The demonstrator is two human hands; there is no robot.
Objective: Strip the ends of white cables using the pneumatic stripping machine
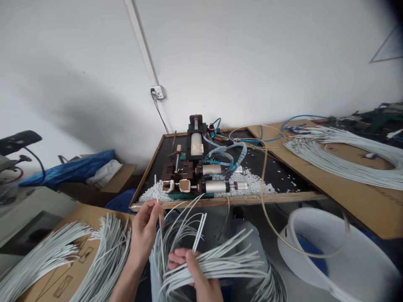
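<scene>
My left hand (144,230) pinches a single white cable (156,191) that sticks upward toward the machine. My right hand (192,268) grips a loose bundle of white cables (226,262) lying across my lap, their ends fanning out to the right and up. Just ahead, on a black-topped bench, sits a small pneumatic wire-stripping machine (197,170) with two silver cylinders and blue air hoses.
White insulation scraps (252,184) litter the bench around the machine. Cardboard (67,268) at the left carries cut white cables (103,251). A large coil of white cable (343,157) rests on cardboard at the right. A white bucket (330,251) stands at the lower right.
</scene>
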